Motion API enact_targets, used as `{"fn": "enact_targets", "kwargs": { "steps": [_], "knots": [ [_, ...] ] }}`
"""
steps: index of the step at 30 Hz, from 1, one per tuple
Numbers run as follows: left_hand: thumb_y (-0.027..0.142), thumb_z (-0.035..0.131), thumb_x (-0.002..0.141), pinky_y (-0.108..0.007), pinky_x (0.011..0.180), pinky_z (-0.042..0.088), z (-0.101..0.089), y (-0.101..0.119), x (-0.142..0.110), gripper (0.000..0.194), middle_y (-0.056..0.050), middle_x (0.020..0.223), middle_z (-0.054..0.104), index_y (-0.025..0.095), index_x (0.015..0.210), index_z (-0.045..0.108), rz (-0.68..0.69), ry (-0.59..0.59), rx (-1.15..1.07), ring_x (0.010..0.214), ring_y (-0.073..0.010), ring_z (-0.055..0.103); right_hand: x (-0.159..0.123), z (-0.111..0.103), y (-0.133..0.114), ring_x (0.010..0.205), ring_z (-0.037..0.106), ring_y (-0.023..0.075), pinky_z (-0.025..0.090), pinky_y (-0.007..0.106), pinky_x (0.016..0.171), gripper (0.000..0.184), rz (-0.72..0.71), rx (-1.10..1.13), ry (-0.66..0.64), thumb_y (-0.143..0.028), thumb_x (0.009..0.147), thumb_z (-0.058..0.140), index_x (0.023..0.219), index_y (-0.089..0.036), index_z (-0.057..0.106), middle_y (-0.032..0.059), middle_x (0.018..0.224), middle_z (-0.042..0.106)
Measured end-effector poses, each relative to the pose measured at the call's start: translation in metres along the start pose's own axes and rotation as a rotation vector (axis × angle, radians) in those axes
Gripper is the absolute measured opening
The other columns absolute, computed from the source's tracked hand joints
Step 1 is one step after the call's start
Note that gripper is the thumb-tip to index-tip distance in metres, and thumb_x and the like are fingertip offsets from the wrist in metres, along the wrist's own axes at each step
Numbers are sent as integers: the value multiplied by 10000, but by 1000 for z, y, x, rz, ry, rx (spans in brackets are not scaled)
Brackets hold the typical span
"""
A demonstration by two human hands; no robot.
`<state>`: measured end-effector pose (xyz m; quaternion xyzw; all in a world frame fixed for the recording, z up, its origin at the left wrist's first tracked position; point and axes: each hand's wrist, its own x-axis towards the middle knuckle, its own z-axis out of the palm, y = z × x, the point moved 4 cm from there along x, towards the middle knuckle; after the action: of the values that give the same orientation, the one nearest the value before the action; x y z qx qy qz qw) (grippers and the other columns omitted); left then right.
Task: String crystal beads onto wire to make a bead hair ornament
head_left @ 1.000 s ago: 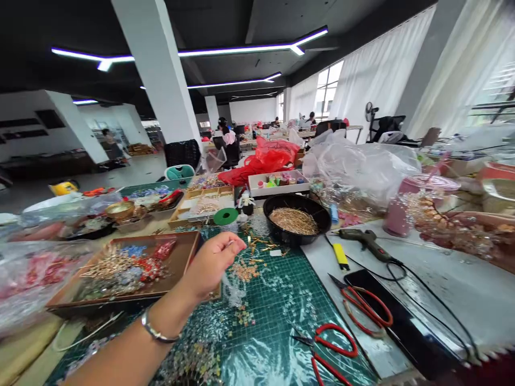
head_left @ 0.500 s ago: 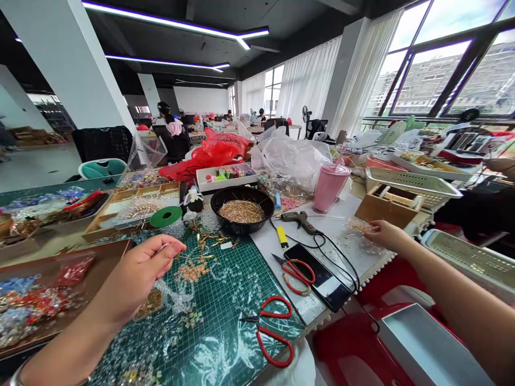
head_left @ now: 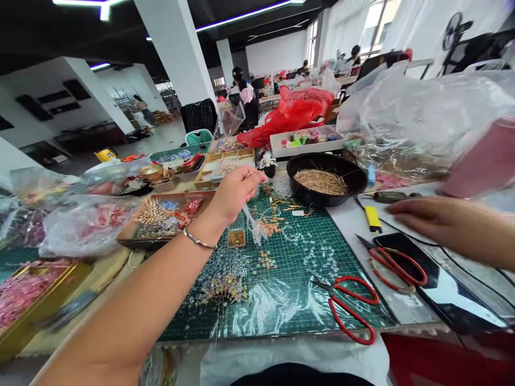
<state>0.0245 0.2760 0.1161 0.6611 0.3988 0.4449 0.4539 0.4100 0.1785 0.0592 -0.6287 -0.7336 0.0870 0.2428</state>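
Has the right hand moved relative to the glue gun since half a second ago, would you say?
Yes, the right hand has moved left, from well right of the glue gun to close beside it.

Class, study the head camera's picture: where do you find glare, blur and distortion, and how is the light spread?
Head view: white glare streaks the clear film and phone; head view: the right hand and pink cup look blurred; head view: the near pillar leans; head view: bright windows against a dark ceiling.
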Motion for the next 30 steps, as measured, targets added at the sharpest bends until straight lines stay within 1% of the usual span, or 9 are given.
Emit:
{"fn": "enact_targets", "kwargs": {
  "steps": [3, 5, 8, 11, 16, 19, 23, 26, 30],
  "knots": [
    [335, 634, 911, -225, 486, 213, -2, 2, 4, 184, 46, 620, 423, 175, 822, 613, 20, -1, -18, 482, -57, 323, 20, 77, -70, 957, 698, 244, 542, 457, 893, 233, -344, 26, -230, -346, 951, 577, 1111, -255, 720, 69, 1106, 736],
    [323, 629, 923, -226, 485, 211, -3, 3, 3, 180, 44, 628, 426, 176, 821, 612, 25, -5, -28, 480, -53, 319, 34, 121, -101, 1049, 662, 215, 515, 460, 963, 250, -516, 34, -317, -358, 979, 582, 1147, -199, 677, 77, 1164, 698],
    [302, 624, 930, -227, 480, 208, -7, 5, 1, 173, 43, 637, 438, 175, 814, 603, 18, -1, -35, 476, -49, 316, 56, 166, -119, 1106, 635, 227, 516, 471, 970, 282, -656, 30, -351, -354, 987, 584, 1211, -192, 639, 97, 1268, 641],
    [284, 612, 936, -230, 474, 200, -12, 5, 0, 176, 49, 613, 430, 170, 803, 600, 5, 1, -40, 468, -48, 312, 67, 188, -120, 1181, 598, 254, 497, 499, 1000, 321, -746, 26, -353, -333, 981, 593, 1273, -200, 609, 107, 1352, 589],
    [247, 600, 943, -232, 470, 169, -15, -2, 3, 172, 54, 582, 411, 155, 799, 617, -1, -45, -92, 456, -41, 309, 61, 192, -109, 1158, 602, 249, 502, 494, 986, 290, -797, -23, -356, -322, 976, 601, 1232, -191, 623, 100, 1303, 609],
    [234, 592, 951, -227, 476, 180, -15, -5, 5, 182, 62, 555, 378, 156, 787, 614, -28, -69, -118, 454, -41, 317, 54, 182, -96, 1094, 628, 231, 524, 468, 947, 258, -779, -61, -355, -322, 980, 593, 1194, -185, 638, 90, 1235, 640],
    [242, 597, 957, -218, 471, 178, -15, -5, 12, 184, 51, 585, 425, 152, 796, 603, -73, -81, -194, 457, -31, 321, 49, 165, -87, 1029, 653, 213, 540, 442, 908, 231, -749, -79, -333, -333, 979, 593, 1135, -178, 662, 81, 1169, 673],
    [269, 623, 950, -210, 460, 152, -15, -6, 20, 186, 66, 561, 365, 150, 808, 610, -156, -103, -290, 454, -29, 310, 54, 148, -104, 982, 673, 210, 553, 419, 871, 204, -696, -56, -258, -315, 982, 566, 1079, -183, 687, 87, 1117, 703],
    [264, 618, 953, -206, 452, 125, -10, -8, 27, 201, 74, 555, 317, 135, 799, 605, -234, -148, -366, 456, -30, 303, 72, 112, -157, 794, 706, 197, 566, 344, 693, 239, -545, 27, -47, -330, 1000, 476, 952, -269, 702, 43, 916, 749]
  ]
}}
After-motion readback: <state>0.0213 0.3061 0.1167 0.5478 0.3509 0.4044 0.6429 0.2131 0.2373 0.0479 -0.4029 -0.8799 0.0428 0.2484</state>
